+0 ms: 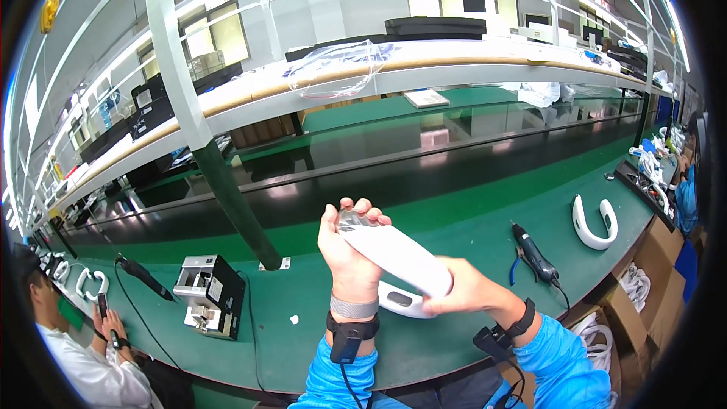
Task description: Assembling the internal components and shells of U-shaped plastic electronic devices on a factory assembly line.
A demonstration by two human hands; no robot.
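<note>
In front of me, above the green bench, I hold a white U-shaped device like a neck-worn fan, tilted. My left hand is palm up under its far end, fingers curled round it; something shiny and see-through shows at those fingers, too unclear to name. My right hand grips the near, curved end, thumb toward me. The device's other arm, with a dark oval spot, hangs lower between my wrists. A second white U-shaped device lies on the bench at the right.
A black electric screwdriver and blue-handled pliers lie to the right. At left stand a screw feeder and another electric screwdriver. A post rises from the bench. Cardboard boxes sit at right. A co-worker works at left.
</note>
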